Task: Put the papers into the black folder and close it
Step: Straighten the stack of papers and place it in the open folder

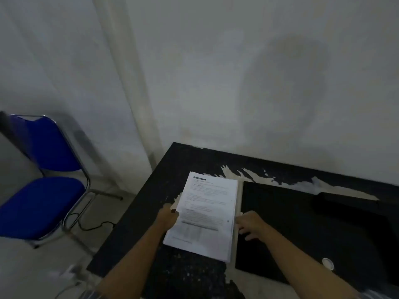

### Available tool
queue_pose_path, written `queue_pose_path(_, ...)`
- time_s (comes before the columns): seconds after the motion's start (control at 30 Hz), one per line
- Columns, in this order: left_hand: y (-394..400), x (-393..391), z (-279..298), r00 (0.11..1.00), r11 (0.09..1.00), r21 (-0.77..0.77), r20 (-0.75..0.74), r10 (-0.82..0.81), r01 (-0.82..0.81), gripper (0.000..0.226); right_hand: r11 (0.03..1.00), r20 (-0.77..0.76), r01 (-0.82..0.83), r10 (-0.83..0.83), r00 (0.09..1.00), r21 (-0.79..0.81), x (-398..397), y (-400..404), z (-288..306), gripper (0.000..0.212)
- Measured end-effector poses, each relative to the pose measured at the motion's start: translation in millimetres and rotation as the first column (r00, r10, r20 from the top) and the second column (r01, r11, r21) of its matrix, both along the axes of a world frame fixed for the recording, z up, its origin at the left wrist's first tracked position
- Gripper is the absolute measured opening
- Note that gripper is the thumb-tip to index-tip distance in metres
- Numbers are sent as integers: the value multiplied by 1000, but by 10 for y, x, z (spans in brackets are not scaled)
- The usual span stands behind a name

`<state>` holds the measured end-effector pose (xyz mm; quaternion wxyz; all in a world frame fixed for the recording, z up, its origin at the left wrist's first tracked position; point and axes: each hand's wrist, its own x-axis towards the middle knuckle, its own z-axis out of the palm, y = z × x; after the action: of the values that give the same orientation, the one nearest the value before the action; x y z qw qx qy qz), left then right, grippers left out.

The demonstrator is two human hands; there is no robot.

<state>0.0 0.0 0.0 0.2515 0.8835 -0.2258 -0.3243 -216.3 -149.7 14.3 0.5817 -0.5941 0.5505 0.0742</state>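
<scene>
**Both hands on the papers, folder just beside**

The papers (206,214), a white printed stack, lay on the table (185,275) between the two hands. The left hand (167,217) gripped the stack's left edge, thumb on top of the top sheet and fingers seemingly tucked beneath, so that edge looked a little raised; the dim, soft picture left this uncertain. The right hand (251,224) rested at the stack's right edge with fingers loosely curled against it; whether it actually pinched any sheets could not be told.

Just right of that hand lay the folder (302,229), black and flat on the table, its left edge close beside the papers, with the right forearm crossing over its near corner. A small round white fitting (327,263) showed on the folder, right of the forearm. Beyond the right hand, a dark object (345,203) sat at the folder's far side.

The table was black with worn pale patches. Well left of the left hand stood a blue chair (41,190), with a black cable (90,227) on the floor under it.
</scene>
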Motion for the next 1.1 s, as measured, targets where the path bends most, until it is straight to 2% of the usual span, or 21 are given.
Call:
queue_pose_path(0.1, -84, 17, -56, 999, 999, 6, -36, 38, -38, 50, 985, 73, 146, -153, 985, 94, 71, 44, -20, 54)
queue_pose_path(0.17, -142, 27, -146, 999, 998, 48, -16, 32, -31, 53, 963, 89, 211, -227, 970, 165, 104, 79, -64, 41)
queue_pose_path(0.3, -196, 1, -252, 995, 991, 100, 54, 82, -87, 48, 932, 92, 318, -337, 937, 175, 195, 146, -89, 11)
queue_pose_path(0.53, -199, -56, -341, 988, 992, 83, 129, 87, -98, 44, 880, 123, 417, -450, 884, 226, 284, 168, -51, 9)
queue_pose_path(0.6, -199, -68, -346, 986, 992, 80, 145, 86, -99, 45, 884, 142, 420, -451, 881, 203, 344, 178, -111, 17)
queue_pose_path(0.67, -191, -89, -342, 983, 990, 85, 158, 95, -109, 45, 915, 139, 384, -399, 907, 123, 418, 212, -204, 38)
queue_pose_path(0.7, -187, -100, -343, 982, 990, 83, 159, 100, -114, 45, 932, 136, 353, -362, 922, 82, 451, 238, -218, 40)
queue_pose_path(0.9, -174, -74, -377, 986, 990, 82, 135, 100, -112, 49, 950, 206, 307, -289, 935, -62, 546, 283, -156, 32)
queue_pose_path(1.1, -249, -147, -301, 959, 977, 108, 238, 154, -184, 50, 942, 342, 335, -318, 884, 10, 374, 182, 23, 38)
